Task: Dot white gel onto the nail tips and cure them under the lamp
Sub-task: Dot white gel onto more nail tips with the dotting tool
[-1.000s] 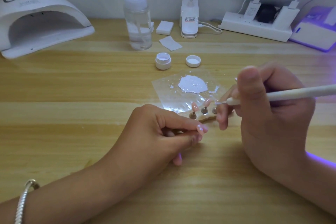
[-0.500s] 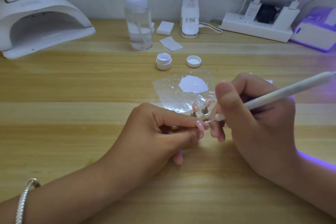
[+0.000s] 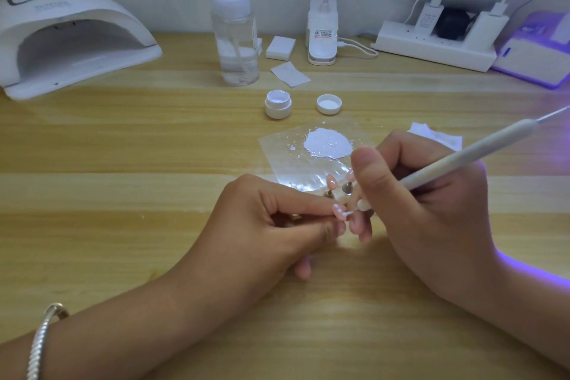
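Here we've got the left hand (image 3: 268, 225) curled in, thumb and index finger pinching a pink nail tip (image 3: 339, 212) right at the fingertips. We can't tell if the grip is on the tip itself or on a little stand under it. There are a few white dots on it. The right hand (image 3: 431, 219) is wrapped around the dotting pen (image 3: 462, 160) like a pencil, with the thumb on top. The pen's small end is touching the edge of that nail tip.

Just behind the fingers, two more pink tips (image 3: 332, 181) stand on small metal stands, at the near edge of a clear plastic sheet (image 3: 287, 160). The sheet has a blob of white gel (image 3: 328, 143) smeared on it. Further back are the open gel jar (image 3: 278, 104) and its lid (image 3: 329, 104), side by side but not touching.

The curing lamp (image 3: 71, 40) sits way off in the far left corner of the wooden table (image 3: 123, 148), with its opening facing us. A clear pump bottle (image 3: 236, 40) stands to its right, with a power strip (image 3: 431, 49) along the back wall. There's a silver bracelet (image 3: 43, 339) on our left wrist.
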`<state>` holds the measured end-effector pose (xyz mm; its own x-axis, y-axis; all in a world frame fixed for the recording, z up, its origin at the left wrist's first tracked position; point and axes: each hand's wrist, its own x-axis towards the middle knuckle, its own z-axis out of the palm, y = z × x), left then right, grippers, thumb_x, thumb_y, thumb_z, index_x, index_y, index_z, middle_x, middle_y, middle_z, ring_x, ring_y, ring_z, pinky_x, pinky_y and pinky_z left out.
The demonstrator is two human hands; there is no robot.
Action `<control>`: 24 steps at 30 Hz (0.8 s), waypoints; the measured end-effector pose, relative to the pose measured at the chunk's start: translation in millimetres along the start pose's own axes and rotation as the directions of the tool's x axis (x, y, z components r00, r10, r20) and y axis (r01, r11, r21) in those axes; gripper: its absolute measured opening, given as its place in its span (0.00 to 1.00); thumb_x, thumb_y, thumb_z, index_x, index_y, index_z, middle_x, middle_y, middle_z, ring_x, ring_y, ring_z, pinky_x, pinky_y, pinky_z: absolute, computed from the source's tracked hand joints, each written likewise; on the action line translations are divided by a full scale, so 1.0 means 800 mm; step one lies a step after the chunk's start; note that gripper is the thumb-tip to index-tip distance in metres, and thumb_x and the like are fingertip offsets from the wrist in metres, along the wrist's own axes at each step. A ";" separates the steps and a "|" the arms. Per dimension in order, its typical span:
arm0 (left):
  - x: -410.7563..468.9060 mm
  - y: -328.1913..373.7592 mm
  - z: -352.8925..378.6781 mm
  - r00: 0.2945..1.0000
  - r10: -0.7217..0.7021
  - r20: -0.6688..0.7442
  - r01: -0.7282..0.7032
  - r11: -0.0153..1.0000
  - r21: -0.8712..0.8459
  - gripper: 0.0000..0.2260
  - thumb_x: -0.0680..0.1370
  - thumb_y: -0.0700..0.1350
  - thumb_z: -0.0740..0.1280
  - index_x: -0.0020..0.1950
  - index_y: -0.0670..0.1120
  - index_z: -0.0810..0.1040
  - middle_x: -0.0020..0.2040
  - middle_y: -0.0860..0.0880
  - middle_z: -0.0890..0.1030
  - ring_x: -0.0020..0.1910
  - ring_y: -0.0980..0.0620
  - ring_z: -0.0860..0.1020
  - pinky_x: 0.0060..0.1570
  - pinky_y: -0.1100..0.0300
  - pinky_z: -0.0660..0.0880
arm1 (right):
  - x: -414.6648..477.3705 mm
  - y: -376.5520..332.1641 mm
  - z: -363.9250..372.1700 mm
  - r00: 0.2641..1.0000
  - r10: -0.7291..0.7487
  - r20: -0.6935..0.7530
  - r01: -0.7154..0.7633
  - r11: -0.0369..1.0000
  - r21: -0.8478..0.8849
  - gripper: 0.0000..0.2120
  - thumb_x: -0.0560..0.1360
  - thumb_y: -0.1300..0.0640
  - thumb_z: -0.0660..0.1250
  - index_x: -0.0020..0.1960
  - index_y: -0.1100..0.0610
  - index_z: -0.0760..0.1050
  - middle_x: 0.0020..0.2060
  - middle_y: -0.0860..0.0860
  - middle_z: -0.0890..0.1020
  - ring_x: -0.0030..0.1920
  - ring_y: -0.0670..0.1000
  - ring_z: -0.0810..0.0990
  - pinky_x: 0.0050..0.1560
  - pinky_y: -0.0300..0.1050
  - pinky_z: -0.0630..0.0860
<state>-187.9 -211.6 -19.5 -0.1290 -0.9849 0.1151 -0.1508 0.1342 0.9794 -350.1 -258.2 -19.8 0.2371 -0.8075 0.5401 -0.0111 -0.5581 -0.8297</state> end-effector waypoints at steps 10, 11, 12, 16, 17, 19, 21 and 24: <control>0.000 0.002 0.001 0.999 -0.032 -0.029 0.031 0.999 -0.020 0.05 0.72 0.37 0.75 0.41 0.45 0.88 0.23 0.56 0.79 0.18 0.62 0.70 0.23 0.74 0.65 | 0.001 0.002 -0.001 1.000 0.011 -0.014 -0.010 1.000 0.023 0.17 0.79 0.57 0.65 0.32 0.60 0.71 0.22 0.47 0.77 0.20 0.51 0.76 0.23 0.41 0.72; 0.000 0.003 0.002 0.998 -0.041 -0.042 0.040 0.999 -0.021 0.04 0.72 0.36 0.75 0.41 0.44 0.88 0.22 0.56 0.78 0.17 0.62 0.69 0.22 0.75 0.64 | 0.002 0.002 -0.002 0.999 0.011 -0.031 -0.009 0.999 0.044 0.17 0.79 0.57 0.65 0.32 0.59 0.70 0.22 0.48 0.77 0.19 0.52 0.76 0.23 0.39 0.71; 0.000 0.003 0.003 0.997 -0.050 -0.051 0.049 0.999 -0.022 0.04 0.72 0.36 0.75 0.42 0.44 0.88 0.21 0.56 0.77 0.16 0.63 0.68 0.22 0.75 0.63 | 0.003 0.002 -0.002 0.999 0.010 -0.052 -0.007 0.998 0.061 0.17 0.79 0.57 0.65 0.32 0.58 0.70 0.22 0.48 0.77 0.19 0.52 0.76 0.23 0.39 0.71; -0.002 0.006 0.003 0.995 -0.071 -0.065 0.070 0.997 -0.019 0.04 0.72 0.37 0.75 0.44 0.44 0.88 0.20 0.55 0.76 0.14 0.63 0.67 0.20 0.75 0.62 | 0.006 0.000 -0.006 0.993 -0.005 -0.122 0.019 0.994 0.112 0.17 0.79 0.57 0.64 0.32 0.57 0.68 0.22 0.50 0.76 0.19 0.54 0.75 0.25 0.37 0.70; -0.003 0.007 0.003 0.995 -0.069 -0.072 0.067 0.998 -0.017 0.04 0.72 0.38 0.76 0.43 0.45 0.88 0.20 0.56 0.77 0.14 0.63 0.67 0.20 0.75 0.62 | 0.007 -0.001 -0.008 0.990 -0.008 -0.138 0.024 0.993 0.116 0.17 0.79 0.57 0.64 0.32 0.58 0.68 0.22 0.49 0.76 0.19 0.54 0.75 0.25 0.36 0.70; -0.004 0.010 0.002 0.994 -0.046 -0.096 0.044 0.999 -0.025 0.03 0.71 0.40 0.76 0.42 0.48 0.88 0.24 0.55 0.79 0.16 0.62 0.68 0.22 0.75 0.64 | 0.012 -0.002 -0.012 0.984 0.000 -0.177 0.023 0.991 0.129 0.17 0.79 0.56 0.64 0.32 0.59 0.68 0.21 0.47 0.75 0.19 0.55 0.74 0.25 0.36 0.70; -0.004 0.012 -0.003 0.987 0.000 -0.161 -0.003 1.000 -0.018 0.03 0.70 0.44 0.78 0.41 0.50 0.88 0.31 0.52 0.84 0.18 0.58 0.72 0.26 0.71 0.68 | 0.018 -0.002 -0.017 0.974 0.014 -0.226 0.019 0.990 0.141 0.18 0.78 0.56 0.65 0.32 0.59 0.67 0.21 0.46 0.73 0.19 0.55 0.75 0.24 0.37 0.70; 0.000 0.011 -0.013 0.959 0.030 -0.281 -0.039 0.999 -0.025 0.04 0.68 0.46 0.78 0.41 0.52 0.87 0.35 0.49 0.85 0.24 0.57 0.73 0.28 0.67 0.70 | 0.025 0.004 -0.026 0.960 0.015 -0.281 0.019 0.993 0.119 0.17 0.79 0.55 0.65 0.32 0.57 0.68 0.21 0.46 0.74 0.20 0.55 0.75 0.23 0.38 0.70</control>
<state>-179.3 -211.2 -9.0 0.1472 -0.9713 0.1867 -0.1213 0.1696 0.9780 -365.7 -279.9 -8.4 -0.0454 -0.8369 0.5455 0.1089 -0.5470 -0.8301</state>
